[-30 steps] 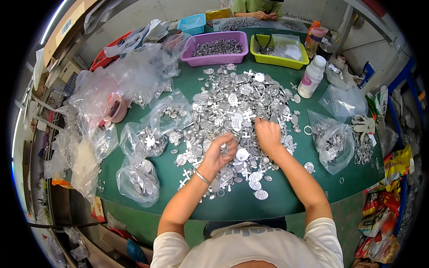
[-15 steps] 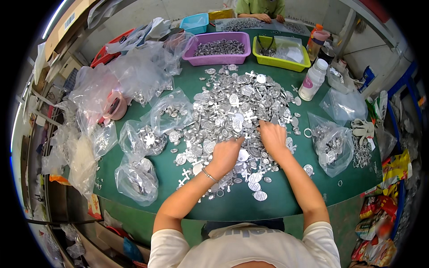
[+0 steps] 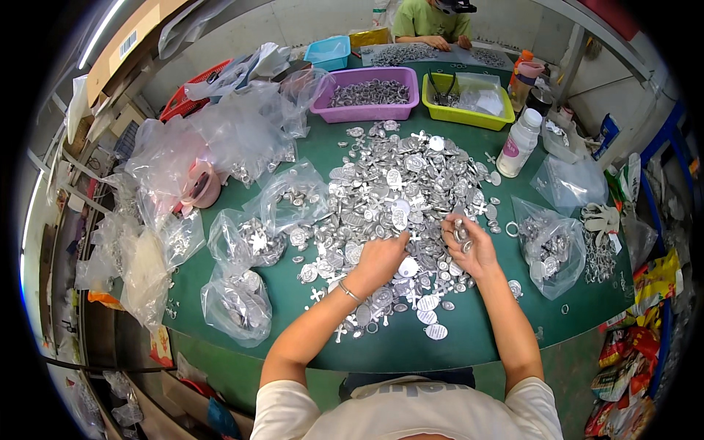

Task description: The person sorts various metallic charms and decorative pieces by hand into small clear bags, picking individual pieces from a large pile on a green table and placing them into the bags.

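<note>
A wide heap of small silver metal pieces (image 3: 400, 194), ovals and crosses, covers the middle of the green table (image 3: 411, 345). My left hand (image 3: 381, 258) rests palm down on the near edge of the heap, fingers curled over some pieces. My right hand (image 3: 469, 242) is turned palm up just to the right, cupping a few silver pieces in its curled fingers. A thin bracelet sits on my left wrist.
Clear plastic bags of metal pieces (image 3: 238, 301) lie at left, another bag (image 3: 546, 246) at right. A purple tub (image 3: 367, 95), a yellow tray (image 3: 469, 99) and a white bottle (image 3: 519, 143) stand at the back. Another person (image 3: 429, 22) works at the far end.
My right hand has lifted off the heap and turned palm up with a few pieces in it. My left hand has slid a little right along the heap's edge.
</note>
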Available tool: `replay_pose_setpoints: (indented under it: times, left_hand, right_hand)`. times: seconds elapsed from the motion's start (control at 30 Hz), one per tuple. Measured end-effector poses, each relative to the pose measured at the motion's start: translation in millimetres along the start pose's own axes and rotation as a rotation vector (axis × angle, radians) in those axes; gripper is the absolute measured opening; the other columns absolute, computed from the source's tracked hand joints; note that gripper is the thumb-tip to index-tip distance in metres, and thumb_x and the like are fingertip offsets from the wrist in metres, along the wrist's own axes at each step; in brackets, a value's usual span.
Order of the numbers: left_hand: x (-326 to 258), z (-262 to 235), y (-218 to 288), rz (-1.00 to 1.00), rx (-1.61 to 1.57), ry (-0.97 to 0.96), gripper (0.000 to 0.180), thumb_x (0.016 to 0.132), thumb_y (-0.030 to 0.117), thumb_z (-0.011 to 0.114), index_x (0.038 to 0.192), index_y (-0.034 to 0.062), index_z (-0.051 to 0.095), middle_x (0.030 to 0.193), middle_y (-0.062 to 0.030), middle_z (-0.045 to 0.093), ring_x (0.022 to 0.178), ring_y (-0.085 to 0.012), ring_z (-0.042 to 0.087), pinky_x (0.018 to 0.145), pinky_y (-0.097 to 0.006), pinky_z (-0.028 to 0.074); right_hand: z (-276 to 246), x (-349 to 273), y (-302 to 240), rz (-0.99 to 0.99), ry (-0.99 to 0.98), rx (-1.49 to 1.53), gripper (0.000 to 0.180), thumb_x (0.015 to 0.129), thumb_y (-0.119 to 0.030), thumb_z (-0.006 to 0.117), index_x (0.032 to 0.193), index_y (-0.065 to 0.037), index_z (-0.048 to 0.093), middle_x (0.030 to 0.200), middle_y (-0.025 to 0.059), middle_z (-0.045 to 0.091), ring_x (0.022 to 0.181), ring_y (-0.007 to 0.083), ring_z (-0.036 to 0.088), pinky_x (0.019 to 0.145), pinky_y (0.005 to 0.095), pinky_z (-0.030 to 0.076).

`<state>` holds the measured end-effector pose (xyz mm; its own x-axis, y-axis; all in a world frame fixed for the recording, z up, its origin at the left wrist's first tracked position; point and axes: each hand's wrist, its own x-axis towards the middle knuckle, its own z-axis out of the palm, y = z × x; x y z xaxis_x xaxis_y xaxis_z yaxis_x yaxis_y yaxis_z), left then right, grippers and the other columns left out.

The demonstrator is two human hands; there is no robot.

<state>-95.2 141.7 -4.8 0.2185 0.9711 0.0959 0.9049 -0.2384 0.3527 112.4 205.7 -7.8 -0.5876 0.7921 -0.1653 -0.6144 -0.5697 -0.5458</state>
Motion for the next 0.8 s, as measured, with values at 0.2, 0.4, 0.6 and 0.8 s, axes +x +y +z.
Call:
replay_pose_setpoints:
  times: [0.2, 0.4, 0.6, 0.8]
  left_hand:
    - [5.4, 2.6, -0.7, 0.050, 0.047, -0.036, 0.022, 0.079, 0.020, 0.060, 0.096, 0.0068, 0.057, 0.067, -0.0150, 0.061, 0.063, -0.0333, 0.061, 0.056, -0.043, 0.047]
    - [-1.4, -5.6, 1.6, -0.056, -0.077, 0.092, 0.020, 0.079, 0.017, 0.060, 0.093, 0.0035, 0.058, 0.066, -0.0165, 0.060, 0.064, -0.0345, 0.060, 0.056, -0.043, 0.047]
    - [-27.1, -14.7, 29.6, -0.658, -1.864, -0.290, 0.015, 0.087, 0.018, 0.057, 0.094, 0.0068, 0.051, 0.074, -0.0077, 0.058, 0.050, -0.0088, 0.045, 0.039, -0.017, 0.033]
    - [-55.1, 12.7, 74.5, -0.727, -2.342, -0.122, 0.027, 0.092, 0.027, 0.039, 0.105, 0.0074, 0.051, 0.100, -0.0098, 0.056, 0.093, -0.0242, 0.057, 0.079, -0.034, 0.049]
  right_hand:
    - [-5.7, -2.9, 6.9, 0.136, 0.160, 0.314, 0.024, 0.090, -0.027, 0.051, 0.086, -0.003, 0.053, 0.074, 0.0065, 0.048, 0.057, 0.0121, 0.039, 0.040, 0.0209, 0.028]
    - [-14.1, -15.3, -0.6, 0.115, 0.170, 0.367, 0.022, 0.088, -0.025, 0.056, 0.078, -0.006, 0.051, 0.057, -0.0016, 0.031, 0.052, 0.0104, 0.031, 0.042, 0.0228, 0.023]
    - [36.9, -37.4, 14.9, 0.009, 0.384, 0.040, 0.021, 0.090, -0.025, 0.051, 0.086, -0.004, 0.055, 0.065, 0.0008, 0.047, 0.055, 0.0104, 0.041, 0.044, 0.0211, 0.030]
    - [54.7, -66.2, 57.1, -0.279, 0.102, -0.931, 0.019, 0.089, -0.020, 0.052, 0.096, -0.003, 0.057, 0.084, 0.0080, 0.059, 0.072, 0.0181, 0.056, 0.060, 0.0284, 0.043]
